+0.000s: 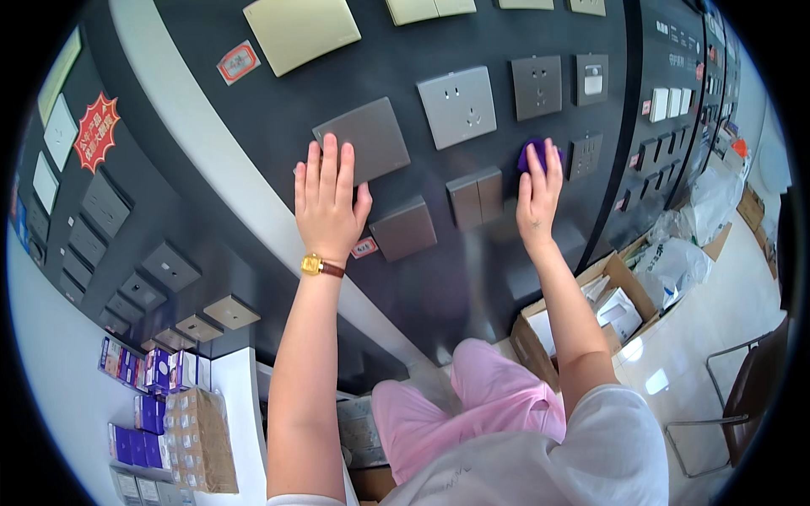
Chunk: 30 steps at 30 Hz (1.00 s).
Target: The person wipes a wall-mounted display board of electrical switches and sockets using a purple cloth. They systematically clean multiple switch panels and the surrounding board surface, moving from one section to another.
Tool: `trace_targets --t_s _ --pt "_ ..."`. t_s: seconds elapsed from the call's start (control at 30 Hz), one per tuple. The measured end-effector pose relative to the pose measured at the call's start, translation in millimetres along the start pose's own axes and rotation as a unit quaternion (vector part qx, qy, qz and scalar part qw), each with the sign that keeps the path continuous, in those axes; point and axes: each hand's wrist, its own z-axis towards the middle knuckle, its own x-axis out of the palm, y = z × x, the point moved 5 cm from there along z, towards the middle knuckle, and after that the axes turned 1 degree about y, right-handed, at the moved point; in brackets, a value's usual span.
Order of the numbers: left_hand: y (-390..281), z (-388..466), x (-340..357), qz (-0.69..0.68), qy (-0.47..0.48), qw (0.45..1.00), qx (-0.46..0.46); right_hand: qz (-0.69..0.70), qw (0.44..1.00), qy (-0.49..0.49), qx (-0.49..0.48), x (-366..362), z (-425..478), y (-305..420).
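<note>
My left hand [330, 199] lies flat with spread fingers over the lower left of a large grey wall switch plate [373, 136] on a dark display panel [455, 272]; it holds nothing. My right hand [541, 190] presses a purple cloth [526, 158] against the panel, left of a small grey socket plate [585, 156]. A silver socket plate [457, 106] is between and above the hands. Below it are a two-part switch [475, 197] and a plain grey plate [404, 229]. A dark grey socket plate [537, 87] sits above the cloth.
Open cardboard boxes [623, 278] and plastic bags [674, 269] stand on the floor at right, with a brown chair [756, 398] farther right. At lower left, a shelf [243, 392] holds a wrapped carton [202, 443] beside purple boxes [149, 414]. Another display panel [209, 272] is at left.
</note>
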Motion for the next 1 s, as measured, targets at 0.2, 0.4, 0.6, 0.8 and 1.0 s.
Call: trace_targets --t_s 0.2,0.4,0.6,0.8,1.0 --pt "-1 -1 -2 0.004 -0.002 1.000 -0.001 -0.018 0.998 0.055 -0.039 10 -34 -14" --pt "-1 -1 -3 0.001 -0.004 1.000 -0.001 -0.016 0.999 0.045 0.022 6 -55 -34" --pt "-2 0 -2 0.008 -0.005 1.000 -0.002 -0.033 0.994 -0.012 0.101 6 -23 -37" --pt "-2 0 -3 0.002 -0.008 1.000 0.001 -0.043 0.997 0.062 -0.026 2 -21 -17" --pt "0 1 -4 0.002 -0.001 1.000 -0.002 -0.013 0.999 -0.035 0.020 -21 -7 -73"
